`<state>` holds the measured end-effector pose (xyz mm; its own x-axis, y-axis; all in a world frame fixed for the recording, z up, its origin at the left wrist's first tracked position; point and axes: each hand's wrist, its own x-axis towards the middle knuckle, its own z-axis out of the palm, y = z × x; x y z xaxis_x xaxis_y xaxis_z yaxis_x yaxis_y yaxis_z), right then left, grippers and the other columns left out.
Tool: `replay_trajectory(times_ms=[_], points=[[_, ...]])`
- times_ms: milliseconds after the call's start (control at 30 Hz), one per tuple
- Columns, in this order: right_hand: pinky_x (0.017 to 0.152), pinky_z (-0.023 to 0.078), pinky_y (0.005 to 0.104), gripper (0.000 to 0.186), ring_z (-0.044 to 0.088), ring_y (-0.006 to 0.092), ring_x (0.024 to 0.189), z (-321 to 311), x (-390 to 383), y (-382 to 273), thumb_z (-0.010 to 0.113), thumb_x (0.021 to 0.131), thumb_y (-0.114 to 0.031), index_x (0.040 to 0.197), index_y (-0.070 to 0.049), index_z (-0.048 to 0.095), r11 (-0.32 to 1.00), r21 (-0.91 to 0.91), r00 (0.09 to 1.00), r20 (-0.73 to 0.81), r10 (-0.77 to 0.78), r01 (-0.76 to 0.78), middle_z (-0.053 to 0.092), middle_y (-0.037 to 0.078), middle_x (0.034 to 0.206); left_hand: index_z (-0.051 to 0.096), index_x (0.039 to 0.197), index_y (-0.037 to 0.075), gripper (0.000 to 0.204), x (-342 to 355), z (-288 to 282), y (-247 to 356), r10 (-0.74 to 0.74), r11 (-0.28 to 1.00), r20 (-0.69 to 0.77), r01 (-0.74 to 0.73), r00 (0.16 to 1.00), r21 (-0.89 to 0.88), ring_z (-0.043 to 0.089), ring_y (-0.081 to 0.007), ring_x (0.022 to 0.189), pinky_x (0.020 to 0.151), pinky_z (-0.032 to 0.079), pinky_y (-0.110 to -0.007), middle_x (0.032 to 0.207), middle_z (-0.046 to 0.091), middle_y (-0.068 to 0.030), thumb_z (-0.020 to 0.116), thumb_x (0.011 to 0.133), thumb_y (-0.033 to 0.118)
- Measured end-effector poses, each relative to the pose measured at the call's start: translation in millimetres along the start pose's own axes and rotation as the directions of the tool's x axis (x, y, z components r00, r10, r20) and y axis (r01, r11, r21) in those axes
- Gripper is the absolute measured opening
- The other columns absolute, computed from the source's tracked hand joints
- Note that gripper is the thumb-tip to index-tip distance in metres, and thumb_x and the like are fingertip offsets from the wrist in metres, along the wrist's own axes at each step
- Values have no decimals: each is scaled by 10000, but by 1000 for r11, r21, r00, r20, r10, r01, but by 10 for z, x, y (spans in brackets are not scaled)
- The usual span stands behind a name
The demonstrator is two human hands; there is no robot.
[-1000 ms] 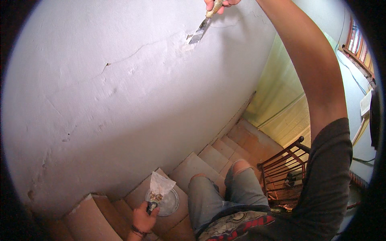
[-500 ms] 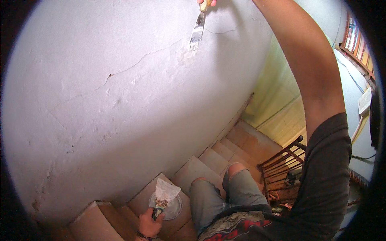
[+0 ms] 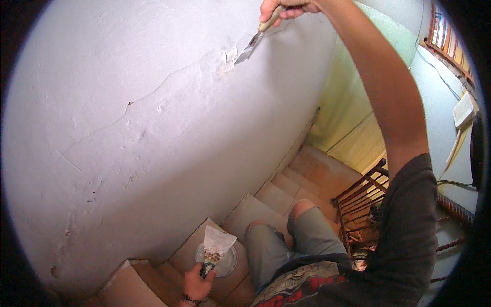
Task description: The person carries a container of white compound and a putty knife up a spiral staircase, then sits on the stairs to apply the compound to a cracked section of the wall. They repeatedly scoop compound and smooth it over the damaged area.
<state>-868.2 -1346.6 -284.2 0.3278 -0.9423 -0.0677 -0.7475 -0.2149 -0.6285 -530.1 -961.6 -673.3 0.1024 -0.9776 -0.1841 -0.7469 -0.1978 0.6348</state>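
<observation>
- The right hand (image 3: 292, 9), high against the wall (image 3: 153, 169), has its fingers closed round the pale handle of a narrow putty knife (image 3: 248, 49).
- Half a second ago that blade hung almost straight down over the damaged spot, with little of the hand in view; now it slants down to the left and more of the hand shows.
- The blade's end has shifted to the right side of the rough patch (image 3: 223, 71), seemingly at the wall, though firm contact cannot be made out.
- With the blade aside, a raised, broken bit of white coating (image 3: 230, 53) shows just left of it.
- For the work, this probably means the spot can be seen and reached from its side, at a changed blade angle; the surface there looks uneven, so the patch seems unfinished.
- A thin crack (image 3: 169, 80) runs from the patch down to the left, with no fresh material plainly visible along it.
- The left hand (image 3: 198, 284), low down, grips a broad scraper (image 3: 220, 239) by its dark handle, much as before; brownish lumps lie near the blade's base.
- Behind that scraper, a round, greyish container (image 3: 232, 265) rests on a stair step (image 3: 208, 228); whether they touch cannot be told.
</observation>
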Motion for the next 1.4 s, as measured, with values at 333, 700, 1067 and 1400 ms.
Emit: replay_trajectory(times_ms=[333, 700, 1067, 1400], points=[[363, 333, 186, 168, 457, 38, 411, 67, 333, -93, 644, 810, -169, 788, -20, 718, 1000, 10, 1000, 30, 9, -10, 668, 65, 659, 595, 797, -10, 400, 16, -27, 30, 18, 999, -20, -17, 1000, 49, 621, -435, 729, 588, 481, -441, 728, 625, -234, 760, 737, 350], [353, 341, 190, 137, 450, 46, 385, -31, 241, -450, 632, 818, -135, 774, -22, 694, 998, -58, 999, -44, -24, 22, 661, 78, 658, 623, 875, 13, 356, 36, -49, 24, -69, 994, 41, 65, 997, 84, 642, -413, 769, 666, 510, -461, 764, 648, -223, 730, 754, 331], [396, 368, 242, 122, 482, 88, 426, 66, -291, -197, 733, 695, -104, 689, 15, 709, 994, -87, 984, -159, -82, 69, 658, 80, 635, 623, 863, 3, 363, 54, -19, -36, -29, 999, 21, 28, 999, 44, 640, -419, 768, 651, 511, -456, 753, 646, -224, 736, 747, 329], [375, 322, 268, 80, 463, 109, 396, 261, 42, -274, 725, 675, -106, 668, -26, 717, 976, -210, 953, -278, -123, 65, 628, 68, 568, 622, 882, -10, 375, 40, -41, 0, -31, 998, 32, 29, 999, 52, 637, -427, 777, 662, 514, -465, 774, 644, -244, 725, 757, 328]])
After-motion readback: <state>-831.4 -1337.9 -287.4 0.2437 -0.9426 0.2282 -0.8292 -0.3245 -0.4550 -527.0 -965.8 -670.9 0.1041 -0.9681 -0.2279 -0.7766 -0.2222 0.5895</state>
